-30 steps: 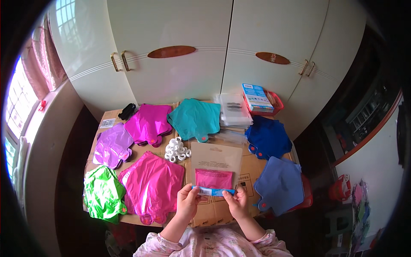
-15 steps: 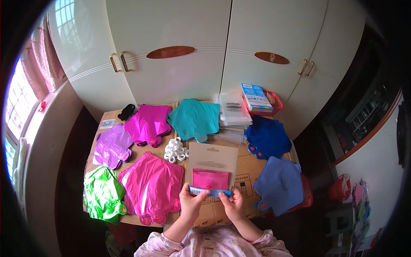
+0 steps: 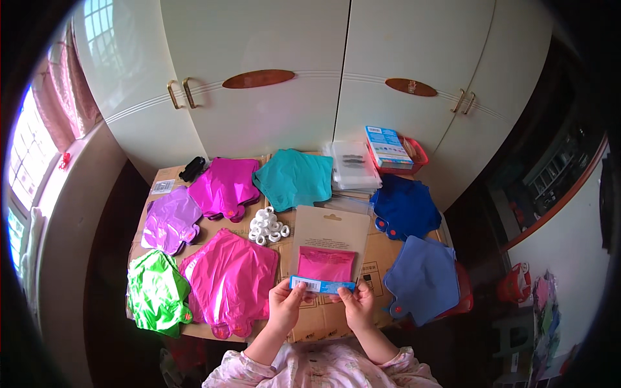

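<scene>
Between both hands is a clear plastic packet (image 3: 331, 234) holding a beige card with a hang hole at its top. A folded pink foil piece (image 3: 325, 264) shows in its lower half, and a blue strip (image 3: 321, 284) with a barcode runs across the bottom. My left hand (image 3: 284, 304) pinches the lower left corner, thumb on the strip. At the lower right corner my right hand (image 3: 359, 304) grips the same way. Several white rings (image 3: 266, 227) lie heaped left of the packet, near a large pink foil stack (image 3: 229, 278).
Cardboard covers the table (image 3: 317, 328). Around it lie foil stacks: green (image 3: 157, 284), lilac (image 3: 169, 220), magenta (image 3: 226, 186), teal (image 3: 294, 178), dark blue (image 3: 407, 207) and grey-blue (image 3: 424, 278). Clear bags (image 3: 354, 168) and a red basket (image 3: 417, 152) with blue-and-white cards (image 3: 387, 145) stand behind.
The packet has moved slightly up and to the right and now leans a little to the right. More of the blue strip shows between my thumbs. Both hands keep hold.
</scene>
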A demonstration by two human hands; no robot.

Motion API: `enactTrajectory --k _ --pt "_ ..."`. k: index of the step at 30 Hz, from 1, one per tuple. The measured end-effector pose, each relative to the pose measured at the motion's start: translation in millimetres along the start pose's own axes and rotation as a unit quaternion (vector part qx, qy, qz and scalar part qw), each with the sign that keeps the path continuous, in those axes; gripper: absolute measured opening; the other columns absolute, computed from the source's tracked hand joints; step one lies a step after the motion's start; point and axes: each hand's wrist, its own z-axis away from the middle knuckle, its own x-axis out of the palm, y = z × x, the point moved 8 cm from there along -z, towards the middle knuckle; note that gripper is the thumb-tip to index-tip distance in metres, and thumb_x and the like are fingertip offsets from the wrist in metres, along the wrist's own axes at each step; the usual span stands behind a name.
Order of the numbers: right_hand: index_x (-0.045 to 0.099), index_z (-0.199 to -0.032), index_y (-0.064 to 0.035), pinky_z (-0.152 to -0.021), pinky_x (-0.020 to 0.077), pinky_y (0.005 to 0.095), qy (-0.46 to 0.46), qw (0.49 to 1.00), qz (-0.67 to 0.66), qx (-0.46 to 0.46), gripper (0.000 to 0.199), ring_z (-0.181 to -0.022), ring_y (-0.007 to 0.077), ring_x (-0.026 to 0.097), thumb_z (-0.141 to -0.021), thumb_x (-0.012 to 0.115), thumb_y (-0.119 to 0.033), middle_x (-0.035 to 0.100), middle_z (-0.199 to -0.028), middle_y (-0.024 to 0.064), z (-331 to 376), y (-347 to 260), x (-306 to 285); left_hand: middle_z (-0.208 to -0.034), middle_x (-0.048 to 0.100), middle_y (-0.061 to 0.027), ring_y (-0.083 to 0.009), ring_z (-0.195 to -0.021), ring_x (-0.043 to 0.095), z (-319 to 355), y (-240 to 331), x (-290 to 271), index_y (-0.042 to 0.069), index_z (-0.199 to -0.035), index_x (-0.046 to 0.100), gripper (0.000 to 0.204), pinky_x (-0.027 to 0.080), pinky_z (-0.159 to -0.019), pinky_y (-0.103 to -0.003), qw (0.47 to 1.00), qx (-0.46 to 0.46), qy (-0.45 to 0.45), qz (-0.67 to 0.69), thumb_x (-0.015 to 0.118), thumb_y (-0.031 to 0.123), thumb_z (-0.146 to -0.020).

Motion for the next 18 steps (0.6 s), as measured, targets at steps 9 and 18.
enactTrajectory --k 9,18 --pt "0.056 -0.084 -0.0039 -0.058 0.0538 0.0234 0.020 1.000 0.011 0.012 0.018 -0.064 0.0111 0.064 -0.089 0.066 -0.018 0.064 -0.074 0.0030 2 7 -5 -0.080 0.069 -0.0110 -0.0150 -0.063 0.066 3 -2 -5 0.000 -0.087 0.062 0.009 0.052 -0.056 -0.025 0.998 0.006 0.066 -0.017 0.065 0.008 -0.087" --pt "0.057 -0.091 -0.0065 -0.053 0.0512 0.0218 0.032 0.999 -0.003 0.039 0.020 -0.058 0.0088 0.061 -0.088 0.068 -0.023 0.064 -0.076 0.0020 6 17 -6 -0.079 0.069 -0.0099 -0.0147 -0.065 0.065 3 -12 -16 0.003 -0.079 0.059 0.011 0.053 -0.058 -0.026 0.997 0.053 0.053 -0.009 0.068 0.004 -0.084"
